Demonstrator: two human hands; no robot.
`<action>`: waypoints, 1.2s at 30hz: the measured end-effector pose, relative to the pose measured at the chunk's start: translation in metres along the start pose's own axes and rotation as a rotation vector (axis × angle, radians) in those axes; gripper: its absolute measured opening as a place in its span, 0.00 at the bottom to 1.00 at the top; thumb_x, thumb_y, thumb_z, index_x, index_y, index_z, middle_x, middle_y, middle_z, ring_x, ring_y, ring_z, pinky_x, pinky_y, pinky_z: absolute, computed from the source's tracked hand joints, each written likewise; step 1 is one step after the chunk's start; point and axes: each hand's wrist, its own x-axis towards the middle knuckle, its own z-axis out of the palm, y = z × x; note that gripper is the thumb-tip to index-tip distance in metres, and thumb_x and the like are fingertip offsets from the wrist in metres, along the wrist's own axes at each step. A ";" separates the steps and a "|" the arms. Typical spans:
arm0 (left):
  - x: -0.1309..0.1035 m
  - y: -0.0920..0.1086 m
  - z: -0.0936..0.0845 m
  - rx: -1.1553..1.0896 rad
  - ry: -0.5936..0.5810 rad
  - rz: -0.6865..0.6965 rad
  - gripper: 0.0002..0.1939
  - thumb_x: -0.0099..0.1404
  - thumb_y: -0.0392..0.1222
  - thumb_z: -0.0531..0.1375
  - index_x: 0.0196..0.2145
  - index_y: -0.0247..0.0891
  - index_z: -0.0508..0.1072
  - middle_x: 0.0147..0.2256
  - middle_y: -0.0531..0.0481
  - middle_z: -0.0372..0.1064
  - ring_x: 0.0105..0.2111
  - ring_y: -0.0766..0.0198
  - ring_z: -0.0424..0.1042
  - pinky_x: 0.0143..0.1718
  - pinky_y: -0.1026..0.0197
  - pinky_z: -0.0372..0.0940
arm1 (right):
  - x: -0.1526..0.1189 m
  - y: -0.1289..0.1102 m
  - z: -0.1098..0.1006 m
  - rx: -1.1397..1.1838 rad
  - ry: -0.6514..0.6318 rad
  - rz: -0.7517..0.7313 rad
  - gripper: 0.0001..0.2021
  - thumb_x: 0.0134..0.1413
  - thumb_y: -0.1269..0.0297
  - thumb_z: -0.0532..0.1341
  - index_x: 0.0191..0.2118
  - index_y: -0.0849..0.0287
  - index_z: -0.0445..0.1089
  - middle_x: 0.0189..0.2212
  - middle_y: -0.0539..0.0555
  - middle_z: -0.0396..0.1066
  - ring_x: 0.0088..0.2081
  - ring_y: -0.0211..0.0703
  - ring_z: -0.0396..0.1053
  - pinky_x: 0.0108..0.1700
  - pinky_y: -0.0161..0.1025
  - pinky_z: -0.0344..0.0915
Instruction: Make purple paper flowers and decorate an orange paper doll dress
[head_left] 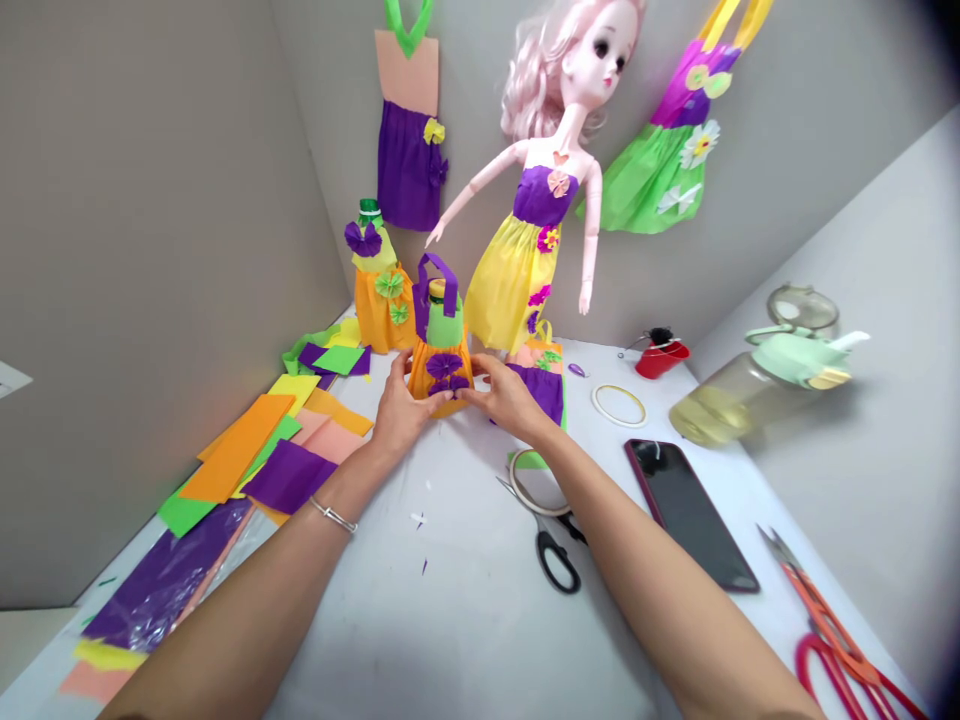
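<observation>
A small bottle dressed in an orange skirt and green top [445, 330], with purple straps and purple bows, stands upright at the middle of the table. My left hand [403, 405] closes on the skirt's left side, with the thumb across the lower front. From the right, my right hand [504, 398] grips the same skirt, its thumb near the lower purple bow. The fingers behind the skirt are partly hidden. Just behind it stand another dressed bottle [382, 290] and a pink-haired doll [536, 220] in a purple and yellow dress.
Coloured sheets [240, 455] lie at the left. Tape rolls [619, 405], black-handled scissors [556, 562], a phone [691, 512], red-handled scissors [832, 630], a drinking bottle [750, 390] and a red bucket [660, 360] are at the right. Small dresses hang on the wall.
</observation>
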 end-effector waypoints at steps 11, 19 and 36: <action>0.001 0.004 -0.006 -0.079 -0.103 0.020 0.46 0.47 0.45 0.73 0.60 0.36 0.57 0.58 0.34 0.63 0.59 0.46 0.64 0.59 0.46 0.59 | -0.003 -0.003 0.001 0.012 -0.029 0.028 0.15 0.50 0.68 0.63 0.46 0.58 0.69 0.41 0.54 0.74 0.44 0.46 0.70 0.47 0.43 0.64; 0.006 -0.002 -0.014 -0.187 -0.231 0.001 0.44 0.47 0.45 0.73 0.59 0.40 0.60 0.58 0.39 0.65 0.59 0.46 0.64 0.60 0.44 0.58 | -0.003 -0.003 -0.001 0.027 -0.031 0.028 0.16 0.51 0.67 0.63 0.48 0.57 0.70 0.43 0.55 0.74 0.44 0.46 0.70 0.48 0.44 0.64; 0.011 -0.002 -0.024 -0.108 -0.286 0.031 0.34 0.56 0.47 0.67 0.58 0.38 0.63 0.58 0.40 0.66 0.59 0.47 0.63 0.60 0.47 0.56 | -0.001 -0.002 0.003 0.045 -0.038 0.025 0.16 0.50 0.68 0.62 0.47 0.59 0.69 0.40 0.53 0.74 0.42 0.46 0.71 0.46 0.43 0.64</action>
